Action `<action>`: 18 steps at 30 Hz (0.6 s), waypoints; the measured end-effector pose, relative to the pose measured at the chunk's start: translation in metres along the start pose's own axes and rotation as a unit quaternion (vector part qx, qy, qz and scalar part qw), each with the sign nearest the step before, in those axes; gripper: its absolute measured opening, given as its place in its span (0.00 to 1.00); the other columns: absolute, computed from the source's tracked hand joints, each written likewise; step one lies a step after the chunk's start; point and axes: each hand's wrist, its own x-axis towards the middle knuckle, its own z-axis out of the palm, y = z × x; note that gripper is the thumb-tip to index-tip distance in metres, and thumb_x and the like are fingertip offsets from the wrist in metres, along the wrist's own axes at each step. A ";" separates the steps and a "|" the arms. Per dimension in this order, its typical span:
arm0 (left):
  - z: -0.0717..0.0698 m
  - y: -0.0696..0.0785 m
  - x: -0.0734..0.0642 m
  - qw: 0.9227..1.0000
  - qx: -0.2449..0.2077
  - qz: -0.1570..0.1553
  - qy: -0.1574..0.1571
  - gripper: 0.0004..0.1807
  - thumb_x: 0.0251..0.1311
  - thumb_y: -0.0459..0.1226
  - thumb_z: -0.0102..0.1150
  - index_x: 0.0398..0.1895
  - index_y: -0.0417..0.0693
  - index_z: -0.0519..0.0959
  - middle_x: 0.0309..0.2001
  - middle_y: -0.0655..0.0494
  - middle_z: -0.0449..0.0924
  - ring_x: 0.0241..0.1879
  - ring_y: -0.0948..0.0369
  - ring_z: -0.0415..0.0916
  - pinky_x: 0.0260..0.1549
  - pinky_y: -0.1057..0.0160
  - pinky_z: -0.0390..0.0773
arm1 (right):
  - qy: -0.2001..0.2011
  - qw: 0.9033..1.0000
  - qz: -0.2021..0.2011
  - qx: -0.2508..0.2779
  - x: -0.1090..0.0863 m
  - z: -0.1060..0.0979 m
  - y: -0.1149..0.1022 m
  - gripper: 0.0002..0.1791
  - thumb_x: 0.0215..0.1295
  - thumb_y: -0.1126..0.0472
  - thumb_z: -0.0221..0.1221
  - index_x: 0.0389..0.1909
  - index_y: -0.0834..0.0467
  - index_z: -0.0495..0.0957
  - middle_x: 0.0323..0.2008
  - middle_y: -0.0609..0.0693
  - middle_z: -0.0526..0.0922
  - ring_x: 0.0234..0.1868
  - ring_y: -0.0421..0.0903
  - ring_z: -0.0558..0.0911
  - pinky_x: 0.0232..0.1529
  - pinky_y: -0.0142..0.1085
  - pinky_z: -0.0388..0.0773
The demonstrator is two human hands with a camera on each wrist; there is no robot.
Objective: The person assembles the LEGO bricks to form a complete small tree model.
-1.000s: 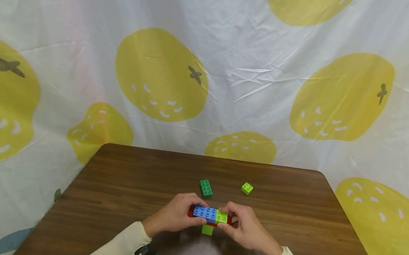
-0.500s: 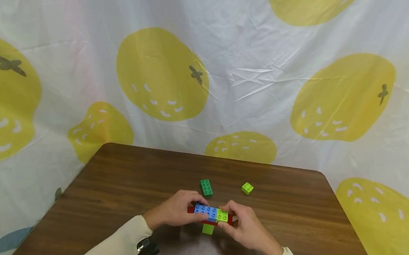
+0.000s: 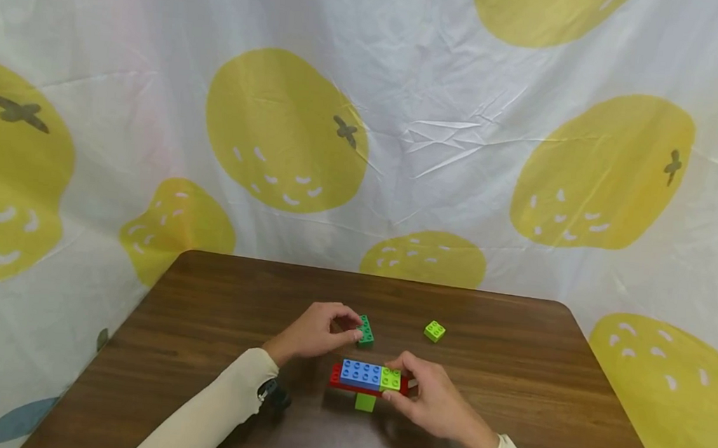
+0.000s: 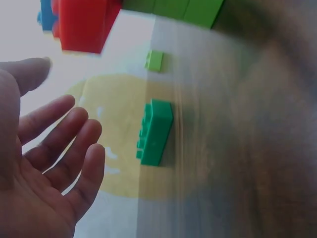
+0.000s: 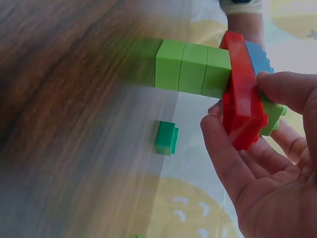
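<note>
A toy brick build stands near me: a column of lime bricks (image 5: 193, 68) carries a long red brick (image 3: 335, 375), topped by a blue brick (image 3: 360, 372) and a small lime brick (image 3: 390, 378). My right hand (image 3: 440, 403) grips the build's right end, thumb on its upper bricks and fingers along the red one in the right wrist view. My left hand (image 3: 320, 330) is off the build, fingers loosely bent and holding nothing. It is beside a dark green brick (image 4: 157, 133), overlapping it in the head view, with a gap showing in the left wrist view.
A small lime brick (image 3: 434, 330) lies farther back on the brown wooden table (image 3: 252, 293), right of the green one. A white cloth (image 3: 427, 159) printed with yellow fruit hangs behind the table's far edge.
My left hand has let go of the build's left end and moved forward to the dark green brick. My right hand has kept its grip on the right end.
</note>
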 end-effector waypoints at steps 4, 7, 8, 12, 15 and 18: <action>0.001 -0.009 0.014 1.000 0.007 -0.004 0.007 0.19 0.68 0.46 0.70 0.57 0.47 0.86 0.50 0.54 0.87 0.49 0.58 0.82 0.50 0.56 0.84 | 0.000 1.000 0.004 -0.003 0.000 0.001 0.001 0.17 0.67 0.57 0.72 0.53 0.51 0.79 0.42 0.44 0.87 0.39 0.34 0.85 0.38 0.30 0.85; 0.004 -0.018 0.023 1.000 0.021 -0.009 0.008 0.20 0.66 0.44 0.73 0.57 0.46 0.85 0.52 0.53 0.85 0.52 0.54 0.82 0.54 0.51 0.83 | -0.002 1.000 0.012 -0.002 0.000 0.001 0.001 0.18 0.67 0.57 0.72 0.53 0.50 0.78 0.42 0.42 0.87 0.40 0.34 0.85 0.39 0.30 0.86; 0.006 -0.020 0.025 1.000 0.024 -0.012 0.006 0.21 0.65 0.44 0.74 0.58 0.46 0.85 0.53 0.53 0.85 0.53 0.54 0.82 0.55 0.50 0.83 | -0.003 1.000 0.015 -0.002 0.000 0.001 0.000 0.18 0.67 0.57 0.72 0.54 0.49 0.78 0.42 0.42 0.87 0.40 0.34 0.85 0.40 0.30 0.86; 0.011 -0.029 0.034 0.999 0.033 -0.027 -0.010 0.23 0.63 0.42 0.76 0.60 0.47 0.84 0.58 0.54 0.82 0.59 0.54 0.80 0.62 0.48 0.79 | -0.006 1.000 0.022 -0.004 0.000 0.000 0.000 0.18 0.68 0.55 0.72 0.55 0.49 0.78 0.44 0.41 0.87 0.41 0.34 0.85 0.41 0.30 0.85; 0.015 -0.035 0.040 0.998 0.033 -0.037 -0.029 0.26 0.61 0.42 0.77 0.62 0.48 0.83 0.62 0.53 0.80 0.63 0.53 0.78 0.66 0.47 0.77 | -0.004 1.000 0.022 -0.005 0.000 -0.001 0.001 0.18 0.68 0.54 0.71 0.55 0.49 0.78 0.44 0.41 0.87 0.41 0.35 0.85 0.41 0.31 0.86; 0.018 -0.038 0.044 0.997 0.036 -0.047 -0.058 0.30 0.59 0.42 0.78 0.65 0.48 0.81 0.68 0.51 0.78 0.68 0.52 0.75 0.70 0.46 0.74 | -0.003 1.000 0.020 -0.001 -0.001 -0.001 0.000 0.17 0.69 0.53 0.71 0.55 0.48 0.79 0.44 0.41 0.87 0.41 0.35 0.85 0.40 0.32 0.86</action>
